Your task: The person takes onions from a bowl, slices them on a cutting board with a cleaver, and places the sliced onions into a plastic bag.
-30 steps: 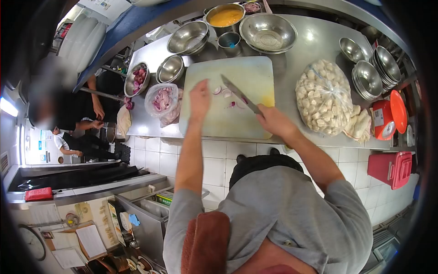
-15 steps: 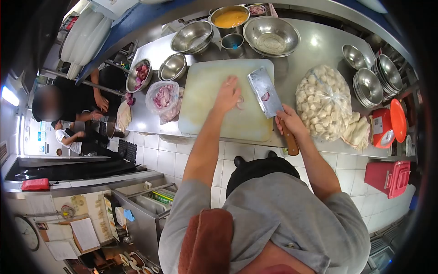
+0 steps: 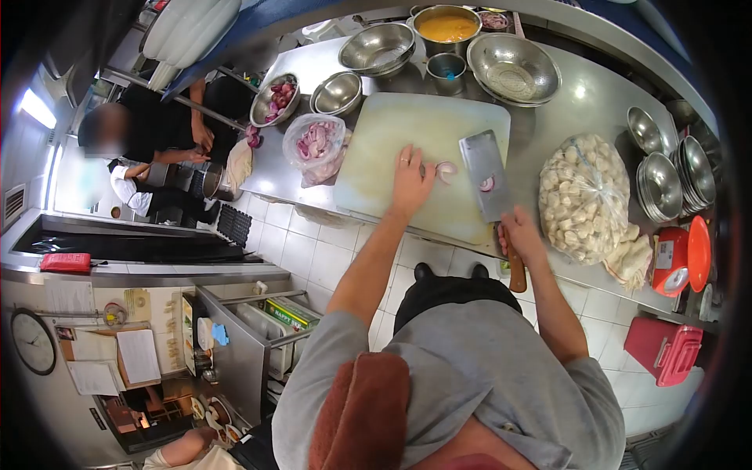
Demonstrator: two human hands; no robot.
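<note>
My right hand [image 3: 521,237] is closed around the wooden handle of a cleaver [image 3: 481,160]. The broad blade lies flat over the right side of a pale cutting board [image 3: 384,125], and an onion slice [image 3: 487,184] sits on the blade. My left hand [image 3: 413,182] rests palm down on the board, fingers apart and slightly bent. A separate piece of red onion [image 3: 446,171] lies just right of those fingers. Left of the board stands a clear plastic bag of peeled red onions [image 3: 317,143].
A bowl of red onions [image 3: 276,100], metal bowls [image 3: 515,69] and a pot of orange liquid [image 3: 446,28] line the counter. To the right are a bag of garlic [image 3: 585,200], a red scale [image 3: 670,262] and stacked bowls [image 3: 659,186]. A co-worker [image 3: 157,125] stands at left.
The view has turned, so the counter sits farther right. My left hand has drawn back toward me across the board, and the onion piece now shows clear of it. The cleaver stays in my right hand.
</note>
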